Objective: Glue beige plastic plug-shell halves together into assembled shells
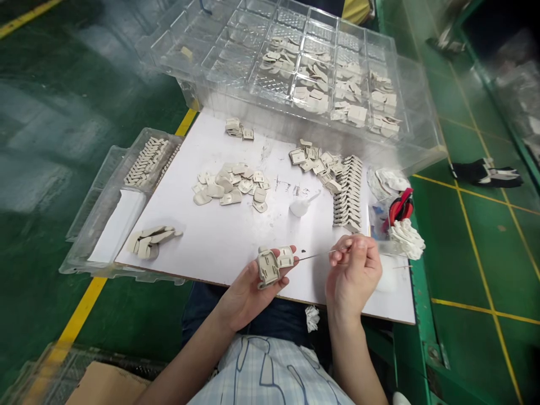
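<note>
Above the board's front edge, my left hand (248, 292) holds a beige plastic part (269, 268) with its slotted inner side up. A smaller beige plastic piece (286, 257) rests on the fingers of the same hand. My right hand (356, 273) is closed in a pinch around a thin metal needle (318, 255), whose tip points left and reaches close to the smaller piece. Whether the tip touches that piece I cannot tell. Beyond the hands, a small white bottle with a thin spout (300, 208) is on the white board (228, 236).
Loose beige pieces (232, 183) lie mid-board, with a stacked row of parts (348, 191) at right. A clear compartment tray (236, 67) stands behind. Another clear bin (118, 208) sits left, a long beige assembly (154, 242) near it. Red-handled pliers (400, 208) and white cloth (406, 239) lie right.
</note>
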The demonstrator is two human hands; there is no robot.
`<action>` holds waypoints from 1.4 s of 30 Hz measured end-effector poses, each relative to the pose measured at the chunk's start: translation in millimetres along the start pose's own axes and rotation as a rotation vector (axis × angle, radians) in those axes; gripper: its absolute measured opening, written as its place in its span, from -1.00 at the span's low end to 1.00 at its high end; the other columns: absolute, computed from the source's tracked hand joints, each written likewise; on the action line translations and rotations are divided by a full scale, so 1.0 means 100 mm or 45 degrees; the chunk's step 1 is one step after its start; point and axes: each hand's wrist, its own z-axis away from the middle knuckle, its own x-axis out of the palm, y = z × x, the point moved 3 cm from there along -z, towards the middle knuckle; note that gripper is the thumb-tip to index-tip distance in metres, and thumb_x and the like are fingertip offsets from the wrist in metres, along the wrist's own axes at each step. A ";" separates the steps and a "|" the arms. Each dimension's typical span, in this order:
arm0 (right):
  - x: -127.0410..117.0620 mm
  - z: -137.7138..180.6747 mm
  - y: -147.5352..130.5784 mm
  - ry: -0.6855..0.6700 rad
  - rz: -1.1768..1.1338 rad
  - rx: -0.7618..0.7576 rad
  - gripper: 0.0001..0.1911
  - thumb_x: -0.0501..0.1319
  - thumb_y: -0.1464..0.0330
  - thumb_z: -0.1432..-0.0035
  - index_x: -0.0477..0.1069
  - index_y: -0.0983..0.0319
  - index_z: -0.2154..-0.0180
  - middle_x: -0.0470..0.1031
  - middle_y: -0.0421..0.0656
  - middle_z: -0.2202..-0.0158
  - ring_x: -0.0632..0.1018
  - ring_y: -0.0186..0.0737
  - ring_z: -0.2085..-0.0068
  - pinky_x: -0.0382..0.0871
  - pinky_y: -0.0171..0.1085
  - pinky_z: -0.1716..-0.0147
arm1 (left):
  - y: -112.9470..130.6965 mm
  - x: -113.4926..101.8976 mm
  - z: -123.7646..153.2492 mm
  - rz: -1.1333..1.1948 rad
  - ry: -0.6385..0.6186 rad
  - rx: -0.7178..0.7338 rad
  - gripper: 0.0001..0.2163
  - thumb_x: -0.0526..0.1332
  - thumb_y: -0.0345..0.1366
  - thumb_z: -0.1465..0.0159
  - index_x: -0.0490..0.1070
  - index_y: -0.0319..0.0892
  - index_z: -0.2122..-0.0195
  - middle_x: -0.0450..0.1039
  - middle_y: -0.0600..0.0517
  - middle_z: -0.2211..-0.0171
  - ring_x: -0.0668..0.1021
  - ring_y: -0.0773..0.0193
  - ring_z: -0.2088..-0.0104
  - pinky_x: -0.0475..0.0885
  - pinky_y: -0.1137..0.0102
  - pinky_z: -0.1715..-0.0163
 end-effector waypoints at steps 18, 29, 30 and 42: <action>-1.04 -0.57 -0.68 0.833 0.575 -0.833 -0.73 0.27 0.17 -0.20 0.26 0.14 0.42 0.30 -0.30 0.50 0.31 -0.37 0.55 0.16 -0.30 0.60 | 0.07 -0.21 0.05 -0.052 0.060 -0.102 -0.72 0.32 0.01 -0.29 0.64 0.08 0.05 0.41 0.01 -0.31 0.22 -0.05 -0.42 0.32 0.26 -0.16; -1.24 -0.82 -0.49 0.500 1.134 -0.657 -0.71 0.34 0.11 -0.06 0.44 0.20 0.40 0.38 -0.24 0.47 0.39 -0.27 0.50 0.30 -0.22 0.47 | -0.02 -0.11 0.04 -0.087 0.108 -0.028 -0.69 0.41 0.02 -0.19 0.66 0.04 0.10 0.44 -0.04 -0.28 0.39 -0.08 -0.32 0.34 0.24 -0.15; -1.22 -0.81 -0.50 0.428 1.193 -0.635 -0.69 0.39 0.11 -0.02 0.50 0.21 0.36 0.38 -0.24 0.45 0.38 -0.27 0.48 0.30 -0.22 0.45 | -0.02 -0.10 0.03 -0.100 0.115 -0.026 -0.67 0.42 0.03 -0.18 0.66 0.03 0.10 0.42 -0.05 -0.29 0.37 -0.09 -0.33 0.32 0.22 -0.17; 0.03 0.47 0.01 -0.815 -0.030 0.790 -0.61 0.27 0.01 -0.23 0.38 0.20 0.34 0.45 -0.23 0.39 0.43 -0.38 0.53 0.36 -0.35 0.55 | 0.11 0.16 0.14 -0.370 -0.043 0.070 -0.62 0.48 0.09 -0.04 0.69 -0.01 0.20 0.60 -0.07 -0.05 0.42 -0.07 -0.29 0.31 0.20 -0.24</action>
